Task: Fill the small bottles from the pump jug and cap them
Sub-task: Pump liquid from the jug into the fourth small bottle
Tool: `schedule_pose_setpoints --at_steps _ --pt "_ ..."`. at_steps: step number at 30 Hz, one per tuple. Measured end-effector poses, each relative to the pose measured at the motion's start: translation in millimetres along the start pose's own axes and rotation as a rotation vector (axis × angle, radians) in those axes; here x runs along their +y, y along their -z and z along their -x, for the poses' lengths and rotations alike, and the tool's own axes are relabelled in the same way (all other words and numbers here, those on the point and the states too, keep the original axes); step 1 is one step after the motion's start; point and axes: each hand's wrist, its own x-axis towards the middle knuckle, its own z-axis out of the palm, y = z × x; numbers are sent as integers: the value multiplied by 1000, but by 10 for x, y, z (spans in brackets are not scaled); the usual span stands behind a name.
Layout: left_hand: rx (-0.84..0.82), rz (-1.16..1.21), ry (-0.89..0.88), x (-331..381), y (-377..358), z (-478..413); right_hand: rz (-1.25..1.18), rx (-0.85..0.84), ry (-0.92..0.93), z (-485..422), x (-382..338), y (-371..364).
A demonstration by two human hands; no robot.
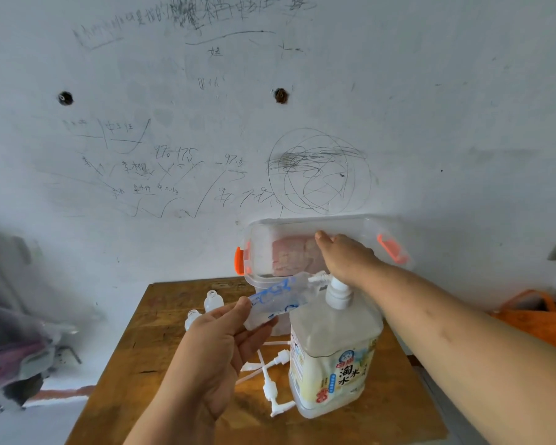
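A person's view down at a brown wooden tabletop set against a white wall covered in pencil scribbles. The left hand holds a small clear plastic bottle with blue print. Its grip is clamped on the bottle's base end, between thumb and fingers. The bottle is tipped almost on its side in the air, with its mouth up against the spout of a white pump head.

That pump tops a large, squarish translucent jug with a yellow and white label, standing upright on the right side of the tabletop. The right hand rests palm down on top of the pump. Its grip looks spread, fingers stretched forward rather than curled, though they are foreshortened and partly hidden.

Just behind the jug stands a clear plastic storage box with orange latches. Left of the box, two small uncapped clear bottles stand upright near each other. Several white pump caps with thin tubes lie loose just left of the jug's base. An orange bag sits off to the far right.
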Motion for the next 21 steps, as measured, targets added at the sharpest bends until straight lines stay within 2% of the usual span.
schedule_pose_setpoints --at_steps 3,8,13,21 --pt "-13 -3 -18 29 -19 26 -84 51 -22 -24 -21 93" --pt "-25 7 -43 65 -15 -10 5 7 19 -20 -14 76" --pt "-22 28 -29 55 -18 -75 -21 48 -19 -129 26 -16" --pt "25 25 0 69 -60 -116 49 53 35 -68 59 -118"
